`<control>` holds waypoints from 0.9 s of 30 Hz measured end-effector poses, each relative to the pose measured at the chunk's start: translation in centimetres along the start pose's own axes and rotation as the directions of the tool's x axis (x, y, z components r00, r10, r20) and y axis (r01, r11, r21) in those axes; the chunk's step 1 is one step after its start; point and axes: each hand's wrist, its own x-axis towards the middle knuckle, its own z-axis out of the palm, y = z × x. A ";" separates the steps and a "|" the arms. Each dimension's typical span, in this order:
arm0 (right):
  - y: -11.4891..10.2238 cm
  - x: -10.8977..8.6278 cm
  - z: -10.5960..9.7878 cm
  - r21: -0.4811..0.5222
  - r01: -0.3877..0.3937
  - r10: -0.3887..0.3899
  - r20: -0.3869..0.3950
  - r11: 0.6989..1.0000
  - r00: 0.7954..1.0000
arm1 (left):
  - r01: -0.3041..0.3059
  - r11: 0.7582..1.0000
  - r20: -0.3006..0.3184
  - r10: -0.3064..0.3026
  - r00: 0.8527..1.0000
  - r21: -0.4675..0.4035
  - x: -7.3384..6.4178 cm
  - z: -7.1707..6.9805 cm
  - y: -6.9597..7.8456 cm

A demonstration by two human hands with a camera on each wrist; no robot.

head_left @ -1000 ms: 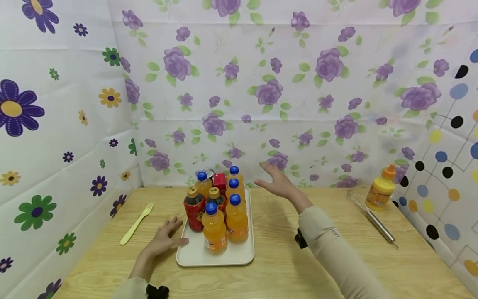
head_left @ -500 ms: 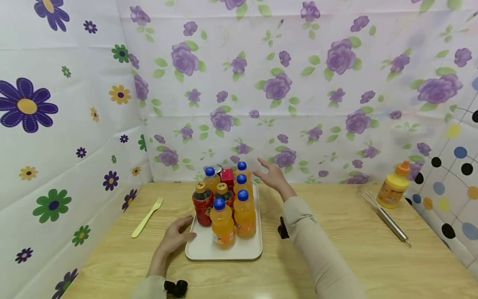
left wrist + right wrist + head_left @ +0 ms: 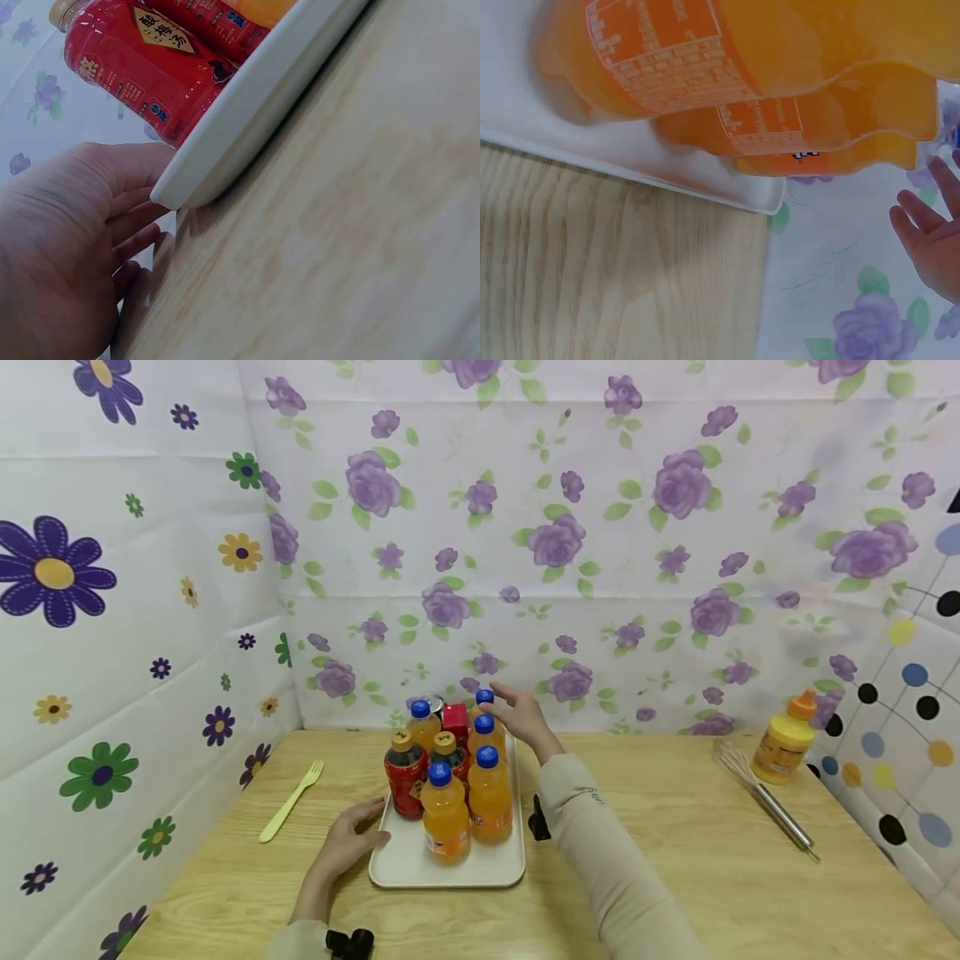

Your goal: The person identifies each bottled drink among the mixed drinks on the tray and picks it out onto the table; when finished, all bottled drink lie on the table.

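Observation:
On a cream tray [image 3: 399, 870] stand several orange drink bottles [image 3: 491, 802] with blue caps. Two red-labelled bottles of dark drink [image 3: 406, 783] with yellow caps stand among them at the left. My left hand [image 3: 347, 842] lies against the tray's left edge, thumb at the rim and fingers loosely extended along its outside; the left wrist view shows this hand [image 3: 67, 225] at the tray wall. My right hand [image 3: 523, 720] is raised at the far right bottle, fingertips close around its blue cap. Those fingers [image 3: 922, 214] look spread in the right wrist view.
A red box [image 3: 454, 718] and a partly hidden can [image 3: 433, 702] stand at the tray's back. On the wooden table, a yellow fork [image 3: 292, 802] lies left; a whisk [image 3: 772, 806] and a yellow squeeze bottle [image 3: 783, 739] are at right. Flowered cloth [image 3: 615, 568] hangs behind.
My right hand has moved left from beside the tray to the rear bottle's cap. The left hand stays at the tray's edge. The head view has shifted slightly.

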 end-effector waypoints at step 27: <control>1.1 1.0 1.5 0.256 -0.100 0.152 -0.196 0.962 0.969 | 0.023 1.000 -0.024 -0.023 0.999 -0.009 0.4 0.4 0.1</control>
